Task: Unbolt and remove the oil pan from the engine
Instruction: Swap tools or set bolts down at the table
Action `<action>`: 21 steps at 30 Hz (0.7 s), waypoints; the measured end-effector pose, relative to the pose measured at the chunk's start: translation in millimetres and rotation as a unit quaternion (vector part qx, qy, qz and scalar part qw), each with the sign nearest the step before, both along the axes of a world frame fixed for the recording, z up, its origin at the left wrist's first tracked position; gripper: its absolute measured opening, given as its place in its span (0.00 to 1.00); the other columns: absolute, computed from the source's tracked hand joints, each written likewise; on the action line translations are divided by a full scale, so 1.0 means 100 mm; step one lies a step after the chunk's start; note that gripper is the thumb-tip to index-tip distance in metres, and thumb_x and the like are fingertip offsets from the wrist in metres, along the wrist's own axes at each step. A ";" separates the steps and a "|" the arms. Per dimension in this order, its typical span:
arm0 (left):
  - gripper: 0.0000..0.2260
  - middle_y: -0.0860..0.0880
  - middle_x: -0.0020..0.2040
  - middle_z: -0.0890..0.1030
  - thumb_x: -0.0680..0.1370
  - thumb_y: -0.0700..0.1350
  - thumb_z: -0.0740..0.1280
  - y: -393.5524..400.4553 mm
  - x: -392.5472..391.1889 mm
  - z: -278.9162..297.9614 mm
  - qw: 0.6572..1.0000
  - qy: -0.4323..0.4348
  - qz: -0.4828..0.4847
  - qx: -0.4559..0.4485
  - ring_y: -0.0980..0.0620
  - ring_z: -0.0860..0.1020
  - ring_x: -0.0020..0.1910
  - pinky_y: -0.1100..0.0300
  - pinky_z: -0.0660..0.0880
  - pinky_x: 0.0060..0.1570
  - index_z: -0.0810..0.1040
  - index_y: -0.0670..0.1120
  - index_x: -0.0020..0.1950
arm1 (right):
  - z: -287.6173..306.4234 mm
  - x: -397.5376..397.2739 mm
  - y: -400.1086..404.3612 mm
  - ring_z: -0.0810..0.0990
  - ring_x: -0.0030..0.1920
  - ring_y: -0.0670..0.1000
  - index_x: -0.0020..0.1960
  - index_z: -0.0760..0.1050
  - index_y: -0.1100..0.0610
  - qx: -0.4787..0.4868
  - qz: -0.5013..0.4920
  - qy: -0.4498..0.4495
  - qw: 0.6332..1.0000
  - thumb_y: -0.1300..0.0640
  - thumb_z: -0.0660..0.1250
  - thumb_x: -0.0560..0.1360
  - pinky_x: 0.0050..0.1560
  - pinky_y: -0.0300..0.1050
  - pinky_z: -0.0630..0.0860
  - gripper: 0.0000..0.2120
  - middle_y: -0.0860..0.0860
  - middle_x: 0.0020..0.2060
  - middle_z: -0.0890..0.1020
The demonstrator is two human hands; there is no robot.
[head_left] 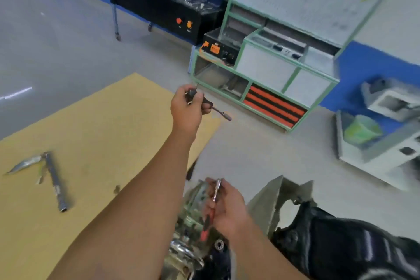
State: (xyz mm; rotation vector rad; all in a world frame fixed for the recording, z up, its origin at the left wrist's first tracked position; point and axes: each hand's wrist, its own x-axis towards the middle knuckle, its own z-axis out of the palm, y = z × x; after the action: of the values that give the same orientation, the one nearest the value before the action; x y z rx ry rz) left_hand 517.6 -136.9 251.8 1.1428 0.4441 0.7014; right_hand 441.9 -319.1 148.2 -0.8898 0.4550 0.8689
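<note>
Starting nearest the camera, the engine [193,218] sits at the bottom middle as a blurred mass of shiny cast metal, with a curved chrome part low down and grey sheet-metal plates [268,200] rising to its right; the oil pan itself cannot be picked out in this blur. A dark striped bag [354,245] lies to the right of it. Directly over the engine, the right hand [227,209] curls its fingers round a red-handled tool [212,209], whose bright steel tip points up and away and whose handle slants down toward the metal. That hand is plainly the nearer one to the work, so the next move likely turns on tipping the tool's long axis down onto a bolt head just below the fingers. Farther out, the left hand [187,107] reaches forward over the edge of a tan board [91,132] laid on the floor, fingers wrapped about a black-handled driver [205,105] whose thin shaft and small socket end point to the right, well apart from the engine. On the board to the left lie a long grey steel tube wrench [55,185] and a flat silvery piece [25,165] beside it. Beyond stand green-framed cabinets [268,70] with orange and black stripes, and a black box on legs [159,9] with wheels.
</note>
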 end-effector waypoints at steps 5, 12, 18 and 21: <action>0.10 0.42 0.48 0.79 0.84 0.34 0.63 -1.84 0.73 1.10 0.981 -0.087 -0.161 0.065 0.54 0.79 0.29 0.57 0.81 0.34 0.75 0.49 0.54 | 1.02 0.14 -1.31 0.65 0.27 0.51 0.60 0.77 0.59 0.064 -0.114 -0.087 0.988 0.55 0.64 0.81 0.31 0.43 0.65 0.11 0.53 0.35 0.75; 0.12 0.48 0.44 0.79 0.83 0.37 0.67 -4.84 0.53 1.34 0.884 -0.105 -0.379 0.252 0.56 0.77 0.26 0.58 0.79 0.30 0.75 0.56 0.51 | 1.83 -0.08 -3.97 0.65 0.26 0.50 0.58 0.78 0.58 -0.024 -0.313 -0.227 0.922 0.57 0.62 0.83 0.28 0.42 0.64 0.08 0.55 0.37 0.78; 0.10 0.50 0.49 0.82 0.82 0.42 0.69 -6.26 0.05 0.55 0.764 -0.063 -0.510 0.391 0.59 0.82 0.38 0.61 0.80 0.40 0.77 0.60 0.53 | 1.60 -0.48 -5.82 0.67 0.26 0.50 0.53 0.78 0.59 -0.129 -0.355 -0.197 0.905 0.58 0.65 0.79 0.27 0.43 0.67 0.06 0.58 0.39 0.81; 0.08 0.55 0.51 0.84 0.83 0.46 0.69 -6.45 -0.02 0.20 0.719 -0.031 -0.522 0.458 0.57 0.83 0.50 0.52 0.80 0.57 0.77 0.58 0.58 | 1.36 -0.60 -6.32 0.67 0.25 0.50 0.53 0.78 0.57 -0.145 -0.344 -0.149 0.916 0.58 0.65 0.79 0.27 0.41 0.67 0.05 0.58 0.39 0.83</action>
State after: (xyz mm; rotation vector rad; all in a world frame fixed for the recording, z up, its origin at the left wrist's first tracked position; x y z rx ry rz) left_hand 515.4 -781.5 272.2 2.0056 -0.7295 -0.1356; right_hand 382.3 -950.8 283.7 -1.0168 0.5863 0.0131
